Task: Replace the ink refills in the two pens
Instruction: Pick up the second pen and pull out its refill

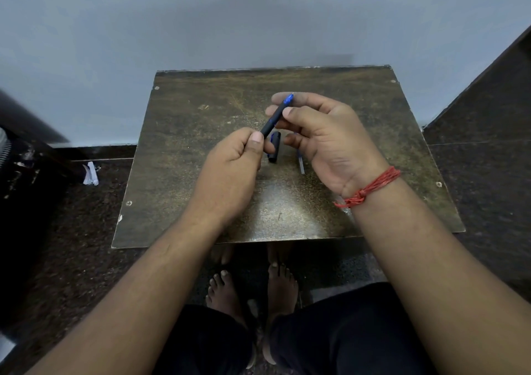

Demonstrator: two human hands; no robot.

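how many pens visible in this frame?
2. One pen held up between both hands; a second pen lies on the table just under them, partly hidden by fingers. Others may be hidden.

The left hand [232, 162] hides the lower end of the pen [276, 115], the right hand [324, 142] covers most of the clear refill [301, 165] at mid-frame, and the dark piece [274, 147] between them is too small to identify.

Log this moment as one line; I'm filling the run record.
left hand: grips dark pen barrel | right hand: pinches its blue tip end | worn brown table: dark cap, thin refill
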